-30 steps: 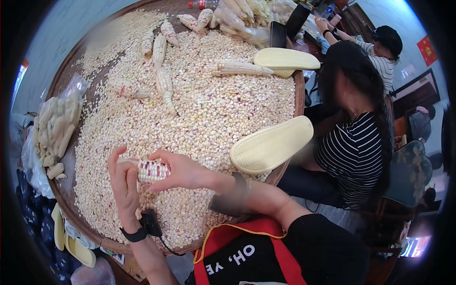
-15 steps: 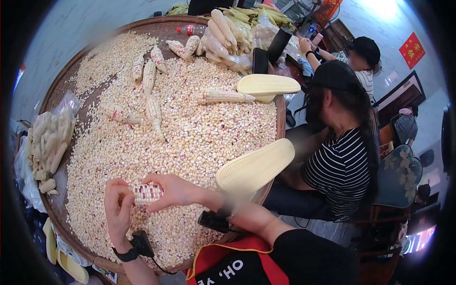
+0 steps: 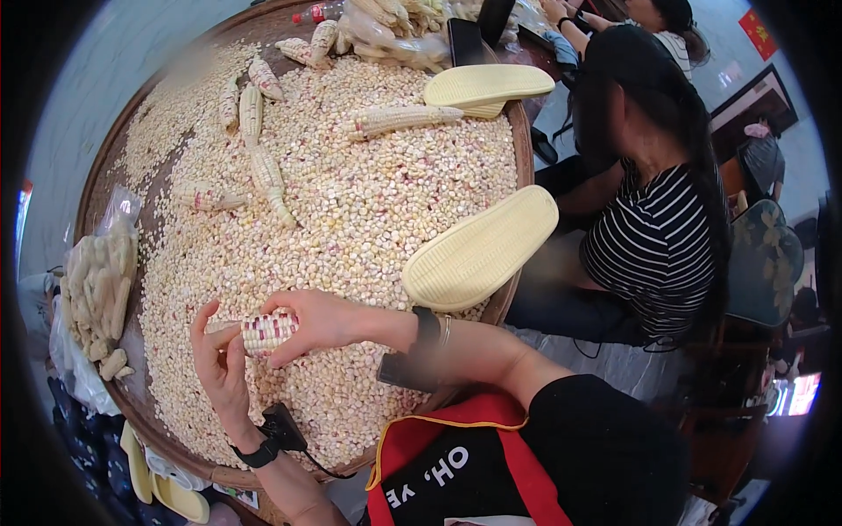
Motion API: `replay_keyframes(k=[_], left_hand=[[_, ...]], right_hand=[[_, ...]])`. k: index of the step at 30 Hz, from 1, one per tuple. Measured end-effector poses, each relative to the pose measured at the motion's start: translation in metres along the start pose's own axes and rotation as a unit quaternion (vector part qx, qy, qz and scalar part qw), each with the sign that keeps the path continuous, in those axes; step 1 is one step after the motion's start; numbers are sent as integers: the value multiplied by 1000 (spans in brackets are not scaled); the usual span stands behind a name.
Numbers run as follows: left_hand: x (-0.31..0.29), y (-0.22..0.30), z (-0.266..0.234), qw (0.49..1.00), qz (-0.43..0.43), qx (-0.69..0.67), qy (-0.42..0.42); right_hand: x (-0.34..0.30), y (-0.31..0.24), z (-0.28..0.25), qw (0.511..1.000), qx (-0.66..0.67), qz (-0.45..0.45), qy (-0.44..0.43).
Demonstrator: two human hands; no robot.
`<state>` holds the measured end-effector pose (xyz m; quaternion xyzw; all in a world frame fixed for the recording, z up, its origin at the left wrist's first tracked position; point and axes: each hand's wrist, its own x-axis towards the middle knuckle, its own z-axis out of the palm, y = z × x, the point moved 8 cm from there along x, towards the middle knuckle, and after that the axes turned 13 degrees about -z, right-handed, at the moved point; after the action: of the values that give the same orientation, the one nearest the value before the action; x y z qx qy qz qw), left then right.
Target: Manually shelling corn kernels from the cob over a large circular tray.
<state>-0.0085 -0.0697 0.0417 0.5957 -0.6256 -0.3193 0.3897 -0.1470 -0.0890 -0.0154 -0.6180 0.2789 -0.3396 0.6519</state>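
- Gripping a short white-and-purple corn cob [image 3: 270, 332] in the curled fingers of the right hand [image 3: 323, 319], above loose pale kernels [image 3: 373, 215] on the round brown surface [image 3: 524, 158].
- Spreading the left hand [image 3: 226, 375] wider than half a second ago, at the cob's left end; contact unclear.
- Probably relying mostly on the right for hold.
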Motion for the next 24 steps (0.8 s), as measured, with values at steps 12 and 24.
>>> replay_keyframes(k=[12,24], left_hand=[[-4,-7,9,990,-80,-20,-117],[-5,-4,-2,994,-45,-28,-94]], right_hand=[[-6,0,-5,993,-114,12,-3],[4,-5,2,997,69,-9,-27]])
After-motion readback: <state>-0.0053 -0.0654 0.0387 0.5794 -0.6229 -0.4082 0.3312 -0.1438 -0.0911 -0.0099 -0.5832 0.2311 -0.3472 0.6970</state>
